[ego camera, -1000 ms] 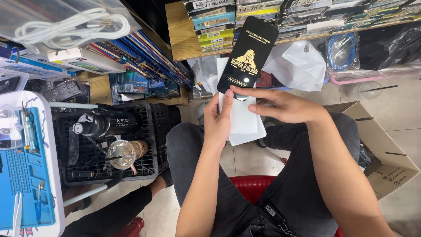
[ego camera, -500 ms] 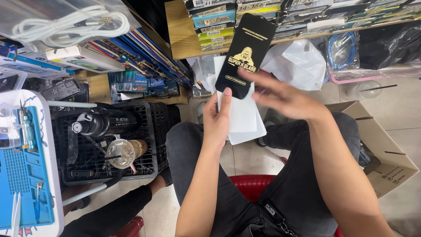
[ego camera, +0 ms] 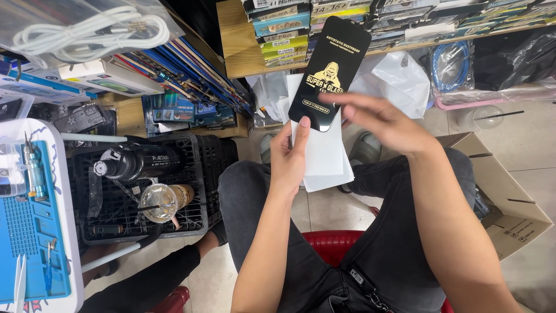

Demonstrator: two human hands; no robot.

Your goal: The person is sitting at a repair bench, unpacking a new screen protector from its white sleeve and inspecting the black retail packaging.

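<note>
My left hand [ego camera: 291, 156] grips a black phone-shaped screen protector [ego camera: 330, 72] with gold print, held upright, together with white paper sleeves [ego camera: 323, 156] behind it. My right hand [ego camera: 379, 120] hovers just to the right of the protector's lower edge, fingers spread and blurred, holding nothing. Both hands are raised above my lap in dark trousers, over a red stool [ego camera: 330, 246].
A black crate [ego camera: 191, 174] at left holds a black bottle [ego camera: 136, 163] and a lidded cup [ego camera: 162, 200]. A blue work mat [ego camera: 29, 232] with tools lies far left. An open cardboard box [ego camera: 504, 203] stands right. Shelves of packaged goods [ego camera: 278, 35] and plastic bags [ego camera: 399, 75] sit ahead.
My right hand has let go of the white sleeves and pulled away to the right. The black protector has risen slightly in my left hand.
</note>
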